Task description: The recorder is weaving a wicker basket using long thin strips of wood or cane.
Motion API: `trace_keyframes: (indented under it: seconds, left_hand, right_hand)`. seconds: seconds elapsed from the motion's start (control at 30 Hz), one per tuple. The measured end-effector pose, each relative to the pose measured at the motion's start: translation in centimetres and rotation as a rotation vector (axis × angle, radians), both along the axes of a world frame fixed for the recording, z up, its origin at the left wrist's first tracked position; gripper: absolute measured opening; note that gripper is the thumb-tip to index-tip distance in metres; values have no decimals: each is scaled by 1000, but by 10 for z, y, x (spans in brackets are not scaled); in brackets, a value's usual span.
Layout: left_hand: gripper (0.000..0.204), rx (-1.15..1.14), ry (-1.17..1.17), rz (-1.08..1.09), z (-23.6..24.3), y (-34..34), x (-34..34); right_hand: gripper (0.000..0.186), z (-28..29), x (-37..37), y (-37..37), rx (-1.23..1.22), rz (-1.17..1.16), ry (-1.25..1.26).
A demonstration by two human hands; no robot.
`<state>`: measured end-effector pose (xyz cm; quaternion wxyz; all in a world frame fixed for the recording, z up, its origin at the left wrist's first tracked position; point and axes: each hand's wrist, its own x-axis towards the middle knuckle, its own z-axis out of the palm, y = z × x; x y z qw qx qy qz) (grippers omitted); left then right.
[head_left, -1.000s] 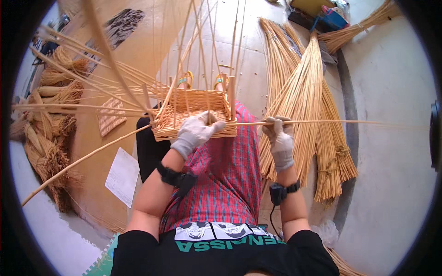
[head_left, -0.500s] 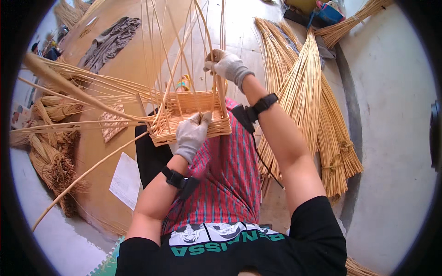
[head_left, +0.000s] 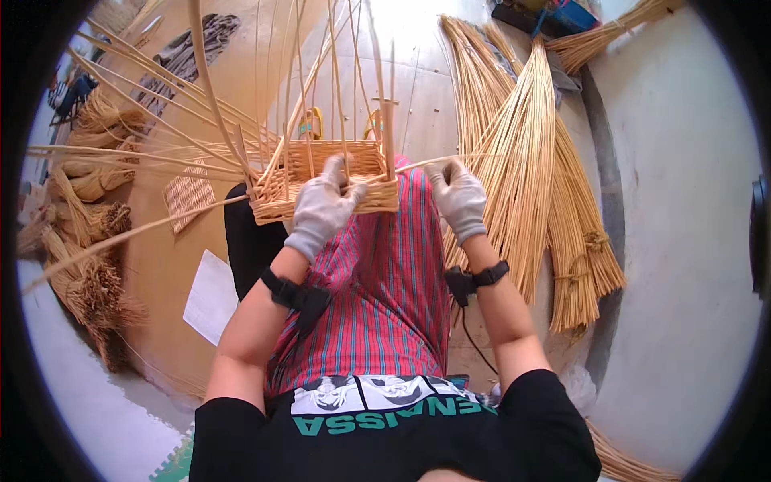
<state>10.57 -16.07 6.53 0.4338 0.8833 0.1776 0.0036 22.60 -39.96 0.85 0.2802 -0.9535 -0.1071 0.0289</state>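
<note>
A half-woven rectangular wicker basket (head_left: 271,210) sits over my lap, with long upright stakes rising from its walls. My left hand (head_left: 321,202), in a pale work glove, is closed on the near wall, its fingers reaching over the rim among the stakes. To the right of the basket, my gloved right hand (head_left: 459,195) pinches a thin wicker strand (head_left: 419,167) that runs out from the basket's right corner. The strand's far part over the inside is partly hidden by my left hand. A thick cane (head_left: 210,80) stands up from the left corner.
Large bundles of wicker rods (head_left: 514,177) lie on the floor to the right. Coiled bundles (head_left: 92,233) lie at the left, by a small woven panel (head_left: 189,193) and a white sheet (head_left: 210,297). Long loose rods stick out leftward from the basket. A dark cloth (head_left: 189,60) lies farther off.
My right hand has come down from high on the stakes to the basket's right, drawing a strand out sideways. My left hand has shifted slightly left along the near wall; the thick cane has swung upright.
</note>
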Motion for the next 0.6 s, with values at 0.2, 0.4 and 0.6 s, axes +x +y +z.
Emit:
trace_keyframes:
  seconds: [0.2,0.4,0.6]
  left_hand:
    - [97,749,-440,-253,23,-20,-7]
    - [101,562,-454,-253,2,-15,14]
    - [99,631,-391,-233,-12,-12,14]
  right_hand:
    - [87,65,-6,37,14,797,-604]
    - [79,44,-2,52,107,828,-726]
    - [74,26,-6,57,121,804,-716]
